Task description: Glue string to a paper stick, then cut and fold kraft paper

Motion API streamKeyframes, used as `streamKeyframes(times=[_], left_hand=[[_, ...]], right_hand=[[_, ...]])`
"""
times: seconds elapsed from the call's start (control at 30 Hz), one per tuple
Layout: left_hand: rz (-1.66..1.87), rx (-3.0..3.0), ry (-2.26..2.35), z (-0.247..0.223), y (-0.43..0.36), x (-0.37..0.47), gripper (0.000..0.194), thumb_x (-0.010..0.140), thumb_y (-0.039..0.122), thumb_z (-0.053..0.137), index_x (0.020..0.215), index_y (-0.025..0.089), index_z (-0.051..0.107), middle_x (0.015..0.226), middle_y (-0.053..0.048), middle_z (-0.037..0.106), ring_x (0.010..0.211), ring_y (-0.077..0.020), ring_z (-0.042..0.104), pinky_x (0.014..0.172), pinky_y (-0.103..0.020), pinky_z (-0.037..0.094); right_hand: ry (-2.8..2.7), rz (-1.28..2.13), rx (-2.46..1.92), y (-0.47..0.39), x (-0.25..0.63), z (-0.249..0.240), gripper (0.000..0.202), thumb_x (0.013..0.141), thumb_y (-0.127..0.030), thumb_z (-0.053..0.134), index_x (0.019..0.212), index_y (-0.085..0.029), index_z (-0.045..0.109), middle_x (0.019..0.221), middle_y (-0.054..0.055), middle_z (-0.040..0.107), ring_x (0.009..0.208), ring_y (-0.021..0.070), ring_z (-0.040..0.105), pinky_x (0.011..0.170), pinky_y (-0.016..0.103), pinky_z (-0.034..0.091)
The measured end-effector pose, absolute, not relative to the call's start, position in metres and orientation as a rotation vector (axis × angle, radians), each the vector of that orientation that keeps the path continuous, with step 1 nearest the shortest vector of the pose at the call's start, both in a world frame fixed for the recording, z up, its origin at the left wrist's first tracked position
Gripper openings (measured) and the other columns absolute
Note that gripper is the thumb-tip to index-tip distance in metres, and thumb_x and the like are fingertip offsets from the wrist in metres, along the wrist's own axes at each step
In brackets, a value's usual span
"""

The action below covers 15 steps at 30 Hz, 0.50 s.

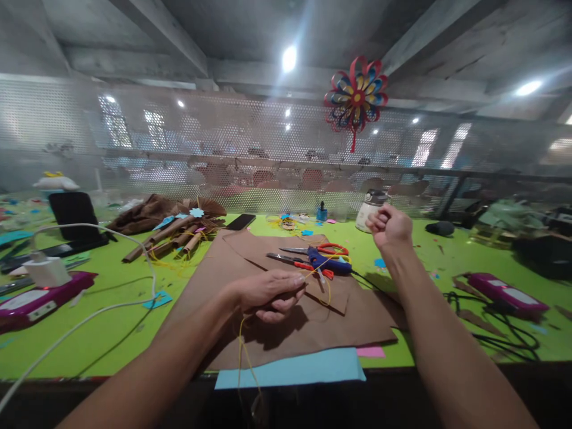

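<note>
Yellow string [240, 339] is pinched in the left hand [272, 295] above brown paper [339, 330]. Right hand [391, 228] is held raised, fingers curled closed; whether string is gripped there can't be told.

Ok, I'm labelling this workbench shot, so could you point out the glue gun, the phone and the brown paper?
Glue gun [338, 267]: head view, on its blue body.
Phone [241, 222]: head view, middle of its dark face.
Brown paper [344, 331]: head view, bare stretch near its front edge.
</note>
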<state>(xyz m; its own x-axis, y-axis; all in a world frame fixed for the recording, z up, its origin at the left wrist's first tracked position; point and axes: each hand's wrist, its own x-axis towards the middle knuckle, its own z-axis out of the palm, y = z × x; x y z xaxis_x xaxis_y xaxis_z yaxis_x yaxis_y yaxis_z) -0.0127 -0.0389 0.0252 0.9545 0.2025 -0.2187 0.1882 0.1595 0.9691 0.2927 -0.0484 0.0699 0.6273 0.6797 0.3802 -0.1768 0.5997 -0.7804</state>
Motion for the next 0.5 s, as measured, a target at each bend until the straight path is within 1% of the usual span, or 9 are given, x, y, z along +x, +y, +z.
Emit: streamKeyframes(times=[0.07, 0.1, 0.13, 0.2, 0.27, 0.3, 0.37, 0.43, 0.5], left_hand=[[0.009, 1.419, 0.320, 0.024, -0.040, -0.015, 0.032, 0.091, 0.048, 0.049, 0.078, 0.020, 0.045, 0.052, 0.008, 0.035, 0.032, -0.0044, 0.027, 0.028, -0.014, 0.017], [0.012, 1.413, 0.319, 0.024, -0.040, -0.016, 0.031, 0.092, 0.047, 0.048, 0.078, 0.019, 0.046, 0.052, 0.008, 0.035, 0.032, -0.0043, 0.028, 0.028, -0.014, 0.017], [0.023, 1.403, 0.320, 0.023, -0.039, -0.017, 0.031, 0.093, 0.046, 0.047, 0.079, 0.019, 0.047, 0.052, 0.008, 0.035, 0.032, -0.0043, 0.028, 0.028, -0.014, 0.017], [0.091, 1.373, 0.320, 0.023, -0.036, -0.018, 0.029, 0.094, 0.044, 0.045, 0.082, 0.018, 0.049, 0.051, 0.008, 0.035, 0.032, -0.0047, 0.029, 0.028, -0.014, 0.017], [0.226, 1.338, 0.314, 0.022, -0.029, -0.019, 0.029, 0.096, 0.041, 0.041, 0.082, 0.017, 0.051, 0.049, 0.008, 0.035, 0.031, -0.0053, 0.029, 0.028, -0.014, 0.019], [0.304, 1.319, 0.306, 0.022, -0.025, -0.019, 0.029, 0.096, 0.040, 0.040, 0.082, 0.017, 0.051, 0.048, 0.008, 0.034, 0.030, -0.0055, 0.030, 0.028, -0.015, 0.020], [0.428, 1.282, 0.283, 0.021, -0.016, -0.020, 0.028, 0.097, 0.038, 0.039, 0.080, 0.017, 0.051, 0.046, 0.008, 0.035, 0.030, -0.0056, 0.030, 0.030, -0.015, 0.024], [0.484, 1.258, 0.272, 0.020, -0.010, -0.021, 0.028, 0.096, 0.038, 0.040, 0.083, 0.017, 0.052, 0.048, 0.007, 0.041, 0.033, -0.0064, 0.035, 0.033, -0.016, 0.029], [0.512, 1.234, 0.289, 0.019, -0.006, -0.022, 0.028, 0.095, 0.042, 0.043, 0.086, 0.017, 0.052, 0.053, 0.004, 0.049, 0.040, -0.0088, 0.046, 0.040, -0.018, 0.036]], right_hand=[[-0.721, 0.481, -0.846, -0.047, 0.300, 0.068, 0.036, 0.071, -0.023, 0.050, 0.048, -0.020, 0.023, 0.038, -0.011, 0.015, 0.034, 0.0047, 0.015, 0.036, 0.017, 0.022], [-0.729, 0.458, -0.892, -0.045, 0.300, 0.066, 0.037, 0.071, -0.024, 0.050, 0.048, -0.020, 0.022, 0.038, -0.011, 0.015, 0.034, 0.0050, 0.017, 0.036, 0.018, 0.024], [-0.751, 0.446, -0.944, -0.042, 0.298, 0.063, 0.036, 0.071, -0.026, 0.051, 0.047, -0.021, 0.024, 0.037, -0.010, 0.019, 0.034, 0.0054, 0.022, 0.038, 0.018, 0.029], [-0.825, 0.443, -1.073, -0.037, 0.290, 0.054, 0.030, 0.068, -0.028, 0.057, 0.047, -0.021, 0.037, 0.040, -0.007, 0.037, 0.040, 0.0084, 0.040, 0.046, 0.022, 0.040], [-0.898, 0.426, -1.227, -0.033, 0.284, 0.046, 0.020, 0.061, -0.027, 0.066, 0.050, -0.021, 0.050, 0.051, 0.000, 0.055, 0.056, 0.0162, 0.058, 0.058, 0.030, 0.047], [-0.918, 0.396, -1.307, -0.033, 0.283, 0.043, 0.018, 0.058, -0.026, 0.069, 0.049, -0.020, 0.054, 0.055, 0.003, 0.059, 0.066, 0.0214, 0.062, 0.064, 0.034, 0.048], [-0.907, 0.287, -1.452, -0.035, 0.286, 0.041, 0.020, 0.055, -0.025, 0.071, 0.045, -0.020, 0.054, 0.060, 0.009, 0.062, 0.085, 0.0318, 0.064, 0.074, 0.040, 0.046], [-0.858, 0.150, -1.546, -0.040, 0.294, 0.045, 0.021, 0.059, -0.027, 0.068, 0.044, -0.020, 0.054, 0.068, 0.016, 0.065, 0.103, 0.0400, 0.057, 0.081, 0.045, 0.042], [-0.831, 0.035, -1.577, -0.045, 0.296, 0.051, 0.018, 0.064, -0.030, 0.062, 0.051, -0.018, 0.059, 0.084, 0.022, 0.067, 0.115, 0.0431, 0.049, 0.086, 0.048, 0.040]])
